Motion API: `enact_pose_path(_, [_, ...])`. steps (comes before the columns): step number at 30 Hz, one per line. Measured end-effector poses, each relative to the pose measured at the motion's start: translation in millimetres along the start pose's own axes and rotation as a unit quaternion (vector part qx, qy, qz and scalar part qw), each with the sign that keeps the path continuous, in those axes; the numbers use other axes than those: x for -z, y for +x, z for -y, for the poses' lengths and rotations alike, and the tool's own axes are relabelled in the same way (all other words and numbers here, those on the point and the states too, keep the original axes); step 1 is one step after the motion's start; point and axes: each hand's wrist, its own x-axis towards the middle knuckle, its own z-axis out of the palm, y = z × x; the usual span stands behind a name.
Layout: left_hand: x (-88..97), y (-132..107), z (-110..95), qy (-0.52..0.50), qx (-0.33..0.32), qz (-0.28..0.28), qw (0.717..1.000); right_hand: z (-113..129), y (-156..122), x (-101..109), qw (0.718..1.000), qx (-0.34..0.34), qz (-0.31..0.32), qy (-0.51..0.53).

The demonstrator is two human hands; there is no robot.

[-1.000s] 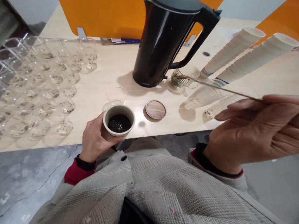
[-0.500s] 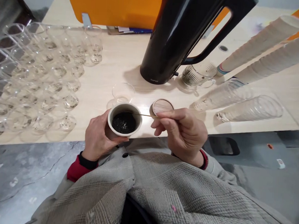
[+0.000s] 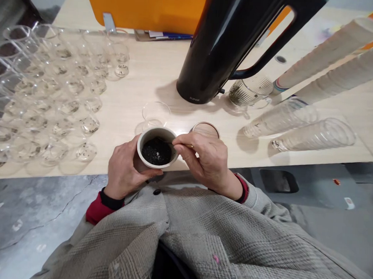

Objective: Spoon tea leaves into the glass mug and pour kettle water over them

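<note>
Ceramic cup (image 3: pixel 157 133), part-filled with dark leaves (image 3: pixel 156 151), is held at the table (image 3: pixel 139 90) edge, the left hand (image 3: pixel 123 171) wrapped around its wall for an upright, steady hold. Right hand (image 3: pixel 206 159) pinches a thin pick (image 3: pixel 182 145), tip over the leaves; contact cannot be confirmed. Lid (image 3: pixel 206 128) lies just behind, kettle (image 3: pixel 217 44) beyond

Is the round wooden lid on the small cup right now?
No, the small cup in the left hand is open, showing dark contents, and the lid lies on the table beside it.
</note>
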Motion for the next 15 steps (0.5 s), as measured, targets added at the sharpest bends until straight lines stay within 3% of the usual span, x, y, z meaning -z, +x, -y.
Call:
enact_pose_path(7, [-1.6, -1.2, 3.0, 0.003, -0.005, -0.002, 1.000, 9.5, 0.5, 3.8, 0.998, -0.031, 0.033, 0.037])
enact_pose_path(15, [-1.4, -1.2, 3.2, 0.008, -0.014, -0.006, 1.000, 6.9, -3.0, 0.6, 0.990, -0.088, -0.042, 0.100])
